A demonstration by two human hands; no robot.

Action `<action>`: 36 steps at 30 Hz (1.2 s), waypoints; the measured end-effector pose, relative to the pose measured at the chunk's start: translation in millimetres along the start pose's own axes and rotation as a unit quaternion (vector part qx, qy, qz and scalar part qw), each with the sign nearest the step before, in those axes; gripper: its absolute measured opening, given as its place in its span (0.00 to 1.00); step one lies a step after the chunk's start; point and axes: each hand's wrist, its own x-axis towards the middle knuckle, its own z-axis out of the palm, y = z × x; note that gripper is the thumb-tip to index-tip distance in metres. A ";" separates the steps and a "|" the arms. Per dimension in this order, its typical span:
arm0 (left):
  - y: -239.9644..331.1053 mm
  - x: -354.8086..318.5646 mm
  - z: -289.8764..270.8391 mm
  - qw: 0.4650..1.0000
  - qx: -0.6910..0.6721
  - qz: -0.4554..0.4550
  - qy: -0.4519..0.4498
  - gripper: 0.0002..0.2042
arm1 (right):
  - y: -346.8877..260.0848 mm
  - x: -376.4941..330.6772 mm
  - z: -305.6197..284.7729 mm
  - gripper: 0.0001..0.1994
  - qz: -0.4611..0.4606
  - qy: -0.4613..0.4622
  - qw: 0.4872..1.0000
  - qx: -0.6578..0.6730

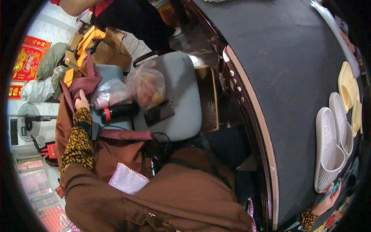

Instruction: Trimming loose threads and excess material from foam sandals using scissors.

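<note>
My left hand [82,101] reaches out to the left, its fingers closed on a piece of maroon cloth [85,82] by the grey chair. Over on the dark table, my right hand [327,202] is closed round a slim teal pen-like tool [328,192] with a dark tip. Just beyond that hand lies a grey slipper [327,143], with a second grey slipper [340,116] beside it. A pair of pale yellow slippers [348,85] sits farther along.
On the grey chair seat [181,85] are a clear bag of fruit [147,85], a black bottle [119,112] and a dark phone [159,113]. The table's rounded edge [255,108] runs along my right. Boxes, a fan [29,121] and another person stand around the chair.
</note>
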 end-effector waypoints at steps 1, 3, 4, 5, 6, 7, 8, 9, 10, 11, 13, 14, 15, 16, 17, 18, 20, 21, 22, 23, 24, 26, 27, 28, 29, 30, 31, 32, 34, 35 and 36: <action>-5.8 13.4 3.4 0.999 -0.027 -0.001 0.034 0.36 | 4.2 1.7 -1.3 0.22 0.006 -0.002 1.000 -0.004; -6.9 30.8 3.0 0.994 -0.098 -0.038 -0.033 0.32 | 7.1 1.5 -3.3 0.21 0.015 -0.003 1.000 -0.011; -5.3 33.8 4.8 0.994 -0.098 -0.037 -0.034 0.32 | 5.6 0.7 -4.3 0.20 0.030 -0.007 0.999 -0.014; -4.2 36.3 6.9 0.990 -0.091 -0.079 -0.068 0.31 | 3.9 -0.1 -5.2 0.20 0.045 -0.012 0.999 -0.016; -3.7 38.6 8.8 0.984 -0.084 -0.120 -0.102 0.30 | 2.6 -0.7 -5.2 0.20 0.045 -0.011 0.999 -0.017; -6.4 46.4 8.8 0.984 -0.084 -0.120 -0.103 0.30 | 0.5 -0.8 -4.5 0.20 0.036 -0.008 0.999 0.002; -11.3 54.8 7.5 0.985 -0.031 -0.116 -0.127 0.30 | -0.2 -0.5 -6.0 0.19 0.026 -0.005 0.999 0.022; -17.6 60.8 8.7 0.982 0.022 -0.112 -0.150 0.30 | -1.5 -0.3 -8.4 0.19 0.026 -0.006 0.999 0.021; -26.0 57.8 12.2 0.983 0.009 -0.101 -0.152 0.32 | -2.1 -1.5 -11.4 0.19 0.040 -0.012 0.999 0.023; -33.6 55.5 16.6 0.983 0.009 -0.102 -0.154 0.32 | -2.5 -2.4 -13.8 0.19 0.055 -0.019 0.998 0.025; -50.1 53.0 24.4 0.987 0.044 -0.055 -0.142 0.34 | -4.2 -2.7 -15.5 0.20 0.048 -0.011 0.998 0.024; -63.3 61.1 21.2 0.984 0.072 0.011 -0.162 0.35 | -3.8 -1.2 -14.5 0.21 0.042 -0.003 0.999 0.028; -76.4 75.0 17.7 0.985 0.073 0.011 -0.156 0.35 | 0.7 2.4 -12.9 0.21 0.044 -0.006 0.998 0.034; -88.1 89.7 15.1 0.979 0.151 0.073 -0.113 0.36 | 10.2 3.1 -12.1 0.21 0.041 -0.006 0.998 0.044; -82.5 74.3 22.1 0.963 0.222 0.130 -0.085 0.38 | 5.3 2.6 -11.9 0.21 0.028 -0.003 0.999 0.040; -81.8 52.1 27.8 0.980 0.149 0.053 -0.118 0.39 | 0.8 2.2 -11.4 0.21 0.024 -0.003 0.999 0.033; -82.1 40.0 28.3 0.978 0.142 -0.005 -0.152 0.40 | -1.4 0.0 -5.2 0.21 0.034 0.002 0.998 0.047; -81.9 33.5 29.0 0.972 0.133 -0.062 -0.186 0.40 | -2.9 -0.4 -2.6 0.21 0.035 0.001 0.998 0.047; -65.2 10.0 29.9 0.961 0.138 -0.080 -0.224 0.41 | -5.6 -1.4 -4.9 0.21 0.039 0.003 0.999 0.035; -66.9 8.3 26.9 0.962 0.139 -0.082 -0.221 0.41 | -3.9 -0.3 -3.8 0.21 0.045 -0.001 0.998 0.033; -71.1 7.2 27.2 0.956 0.155 -0.095 -0.230 0.41 | -2.5 0.8 -2.8 0.21 0.045 -0.003 0.998 0.035; -76.0 4.6 29.7 0.945 0.170 -0.117 -0.253 0.42 | -0.7 2.7 -3.1 0.21 0.043 -0.013 0.998 0.036; -78.8 4.5 27.5 0.946 0.169 -0.118 -0.251 0.42 | 0.4 3.2 -2.9 0.21 0.042 -0.014 0.998 0.038; -70.2 -7.2 28.3 0.952 0.146 -0.141 -0.229 0.42 | -3.4 1.8 -2.5 0.21 0.034 -0.015 0.998 0.045; -56.2 -21.8 26.5 0.957 0.121 -0.164 -0.206 0.42 | -6.0 1.1 -2.6 0.21 0.025 -0.016 0.998 0.054; -31.5 -39.7 18.4 0.948 0.110 -0.187 -0.233 0.40 | -4.7 0.4 -4.4 0.21 0.025 -0.014 0.998 0.051; -25.6 -46.4 14.1 0.948 0.109 -0.188 -0.231 0.40 | -2.3 0.9 -2.9 0.21 0.029 -0.011 0.998 0.049; -22.8 -50.9 10.8 0.950 0.171 -0.110 -0.237 0.38 | 0.2 1.1 -1.6 0.22 0.032 -0.009 0.998 0.046; -21.0 -59.9 6.4 0.925 0.290 0.047 -0.242 0.34 | 2.6 -0.1 2.8 0.22 0.047 -0.012 0.998 0.049; -19.2 -66.8 4.5 0.898 0.346 0.126 -0.241 0.33 | 2.6 -1.1 6.2 0.22 0.061 -0.015 0.997 0.049; -17.0 -75.3 2.7 0.862 0.399 0.203 -0.238 0.31 | 3.0 -1.6 10.1 0.22 0.061 -0.015 0.997 0.050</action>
